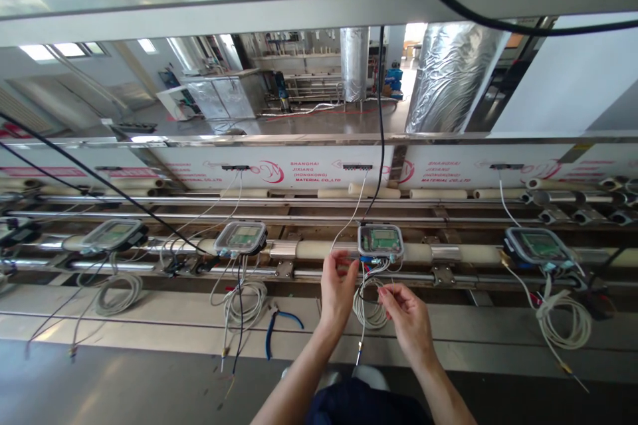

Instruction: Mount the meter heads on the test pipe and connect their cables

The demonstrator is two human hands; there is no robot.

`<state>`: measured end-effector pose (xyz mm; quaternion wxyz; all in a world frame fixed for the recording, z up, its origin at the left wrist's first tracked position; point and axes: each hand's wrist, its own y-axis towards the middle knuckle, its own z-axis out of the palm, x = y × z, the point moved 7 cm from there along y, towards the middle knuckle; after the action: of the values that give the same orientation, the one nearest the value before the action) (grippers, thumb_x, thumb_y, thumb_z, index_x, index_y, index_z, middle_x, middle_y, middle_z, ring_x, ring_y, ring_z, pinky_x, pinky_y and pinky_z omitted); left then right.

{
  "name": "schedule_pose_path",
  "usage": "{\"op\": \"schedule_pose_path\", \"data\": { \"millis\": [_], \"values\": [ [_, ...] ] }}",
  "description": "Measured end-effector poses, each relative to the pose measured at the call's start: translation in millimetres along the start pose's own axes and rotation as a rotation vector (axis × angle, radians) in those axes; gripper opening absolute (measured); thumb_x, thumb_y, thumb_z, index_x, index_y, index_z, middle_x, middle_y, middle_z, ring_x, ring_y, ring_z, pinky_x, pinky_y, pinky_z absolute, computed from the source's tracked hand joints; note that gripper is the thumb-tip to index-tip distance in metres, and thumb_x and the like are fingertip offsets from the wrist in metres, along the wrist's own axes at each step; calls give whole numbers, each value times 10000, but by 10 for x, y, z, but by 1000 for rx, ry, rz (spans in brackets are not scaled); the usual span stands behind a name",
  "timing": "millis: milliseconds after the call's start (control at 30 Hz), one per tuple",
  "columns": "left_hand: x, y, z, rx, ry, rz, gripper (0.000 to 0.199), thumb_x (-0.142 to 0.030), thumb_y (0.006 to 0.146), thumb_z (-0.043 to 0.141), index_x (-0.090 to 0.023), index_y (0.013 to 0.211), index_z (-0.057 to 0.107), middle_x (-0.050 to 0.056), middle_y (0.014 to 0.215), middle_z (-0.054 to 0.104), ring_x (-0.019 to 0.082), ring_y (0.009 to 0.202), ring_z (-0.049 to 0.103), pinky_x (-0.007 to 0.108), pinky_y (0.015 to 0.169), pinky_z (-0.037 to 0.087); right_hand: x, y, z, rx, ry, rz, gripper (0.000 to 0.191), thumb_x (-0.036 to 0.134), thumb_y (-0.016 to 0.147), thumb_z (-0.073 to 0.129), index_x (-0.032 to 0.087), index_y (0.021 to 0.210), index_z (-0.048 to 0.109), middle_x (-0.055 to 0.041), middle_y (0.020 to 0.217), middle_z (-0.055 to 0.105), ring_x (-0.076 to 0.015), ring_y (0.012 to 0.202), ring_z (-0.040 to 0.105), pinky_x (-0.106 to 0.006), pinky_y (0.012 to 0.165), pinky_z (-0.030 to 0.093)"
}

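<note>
My left hand (339, 289) is raised with curled fingers around a thin white cable (356, 212), which comes down from a black terminal strip (357, 167). Thumb and forefinger of my right hand (407, 319) pinch together on what looks like a thin wire; its end is too small to make out. Between and behind my hands hangs a coil of grey cable (371, 319), partly covered by the right fingers. Just above sits a clear-lidded meter box (380, 241) with a green circuit board, wires leaving its lower edge. A brass-coloured fitting (359, 347) is on a cable end below.
Similar meter boxes stand along the pipes, one to the left (240, 238) and one to the right (538, 247), with coiled cables. Blue-handled pliers (270, 332) lie on the metal ledge (192, 322). A black cable (381, 113) hangs down in front of the printed panel (319, 165).
</note>
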<state>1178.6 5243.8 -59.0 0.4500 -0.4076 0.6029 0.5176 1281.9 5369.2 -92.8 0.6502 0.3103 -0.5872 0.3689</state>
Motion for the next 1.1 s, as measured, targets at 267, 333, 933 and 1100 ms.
{"op": "schedule_pose_path", "data": {
  "millis": [267,333,933,1100],
  "values": [
    [17,832,489,175,363,366,321,-79,756,621,-201,1047,556,72,1010,571,224,968,527,410,932,389,-28,188,-60,-52,38,-3,337,475,738,624,149,822,622,-8,670,577,-79,506,408,-214,466,330],
    [59,912,525,213,341,340,269,-72,742,629,-200,974,587,58,952,593,218,910,550,399,903,412,-32,212,-58,-60,56,1,331,470,737,627,149,817,623,-3,664,577,-76,501,407,-211,461,324],
    [247,3,-30,274,-422,-271,312,-264,703,734,-141,965,619,83,994,650,169,904,594,243,827,456,122,141,222,5,-31,-69,279,431,784,594,153,788,621,-11,682,588,-86,551,443,-214,507,354],
    [165,-37,-71,228,-445,-245,310,-258,722,728,-141,952,557,63,903,662,140,831,609,227,806,463,184,108,252,17,-78,-111,261,416,802,572,161,776,619,-25,709,605,-110,613,496,-219,535,373]
  ]
}}
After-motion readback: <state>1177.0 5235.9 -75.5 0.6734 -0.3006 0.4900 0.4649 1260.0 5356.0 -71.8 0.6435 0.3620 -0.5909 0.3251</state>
